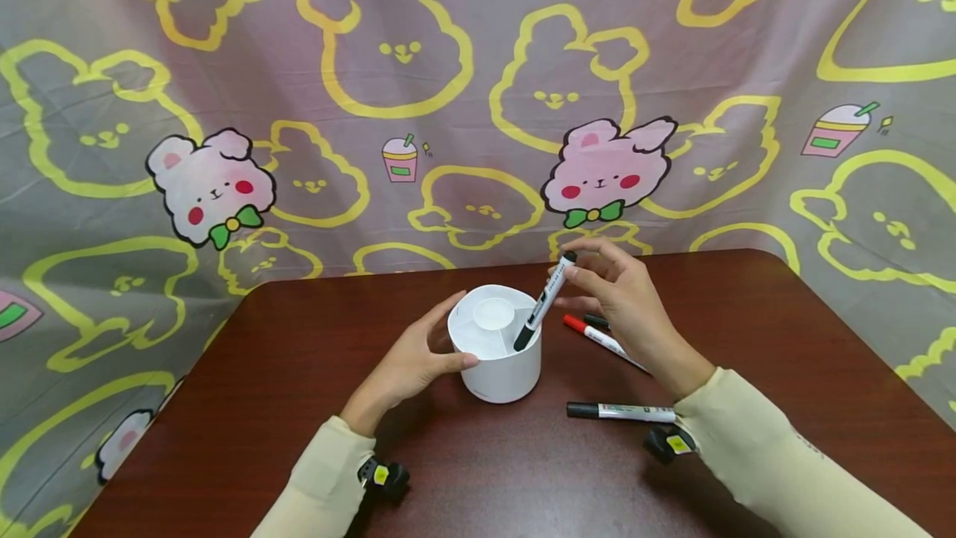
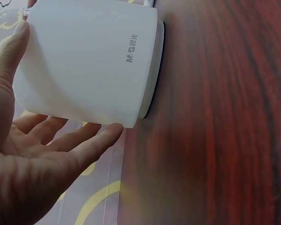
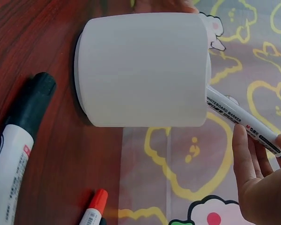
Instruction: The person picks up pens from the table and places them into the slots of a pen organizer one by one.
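Note:
A white round pen holder (image 1: pixel 502 382) with inner compartments stands on the table. My left hand (image 1: pixel 409 362) grips it from the left, thumb near the rim and fingers along the far side; the left wrist view shows the fingers (image 2: pixel 96 144) against its wall (image 2: pixel 84 61). Near the upper end, my right hand (image 1: pixel 623 293) pinches a white whiteboard marker (image 1: pixel 548 295) with black ends. The marker slants down, its black lower end inside the holder's right compartment. In the right wrist view the wall (image 3: pixel 143 70) hides that end of the marker (image 3: pixel 243 121).
A red-capped marker (image 1: pixel 603 341) lies right of the holder, beside a dark-ended marker (image 1: pixel 597 321) partly hidden by the right hand. Closer to me lies a black-capped marker (image 1: pixel 623 413) by the right wrist. A patterned curtain (image 1: pixel 463 139) hangs behind the brown table (image 1: pixel 478 471).

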Demonstrator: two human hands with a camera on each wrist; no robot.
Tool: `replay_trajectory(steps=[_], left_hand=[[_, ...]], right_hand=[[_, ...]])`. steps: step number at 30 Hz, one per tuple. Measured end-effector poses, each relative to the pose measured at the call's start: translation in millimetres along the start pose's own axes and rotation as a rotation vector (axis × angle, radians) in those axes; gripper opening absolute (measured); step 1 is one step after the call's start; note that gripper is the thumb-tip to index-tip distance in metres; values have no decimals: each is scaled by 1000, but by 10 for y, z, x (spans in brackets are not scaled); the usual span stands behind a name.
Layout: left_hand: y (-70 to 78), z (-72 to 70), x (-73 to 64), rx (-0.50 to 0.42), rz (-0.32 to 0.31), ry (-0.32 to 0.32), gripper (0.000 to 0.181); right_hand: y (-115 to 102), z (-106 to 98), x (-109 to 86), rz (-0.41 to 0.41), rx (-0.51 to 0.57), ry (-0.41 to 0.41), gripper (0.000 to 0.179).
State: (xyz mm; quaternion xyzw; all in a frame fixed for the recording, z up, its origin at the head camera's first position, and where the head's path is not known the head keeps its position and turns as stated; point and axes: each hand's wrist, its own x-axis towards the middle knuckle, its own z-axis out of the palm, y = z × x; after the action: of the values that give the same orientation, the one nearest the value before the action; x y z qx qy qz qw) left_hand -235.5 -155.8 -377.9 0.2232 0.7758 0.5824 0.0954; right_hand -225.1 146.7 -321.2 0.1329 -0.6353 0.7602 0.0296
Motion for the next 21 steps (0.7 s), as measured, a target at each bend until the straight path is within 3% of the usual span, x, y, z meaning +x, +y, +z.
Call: replay_trajectory(steps=[8,21], left_hand=[[1,25,10,-48,5,-17,101],[15,116,24,-91,-33,7,110]], right_hand=[[88,31,15,-23,-45,-26,23],[139,94,-7,-22,-175,-39,29]])
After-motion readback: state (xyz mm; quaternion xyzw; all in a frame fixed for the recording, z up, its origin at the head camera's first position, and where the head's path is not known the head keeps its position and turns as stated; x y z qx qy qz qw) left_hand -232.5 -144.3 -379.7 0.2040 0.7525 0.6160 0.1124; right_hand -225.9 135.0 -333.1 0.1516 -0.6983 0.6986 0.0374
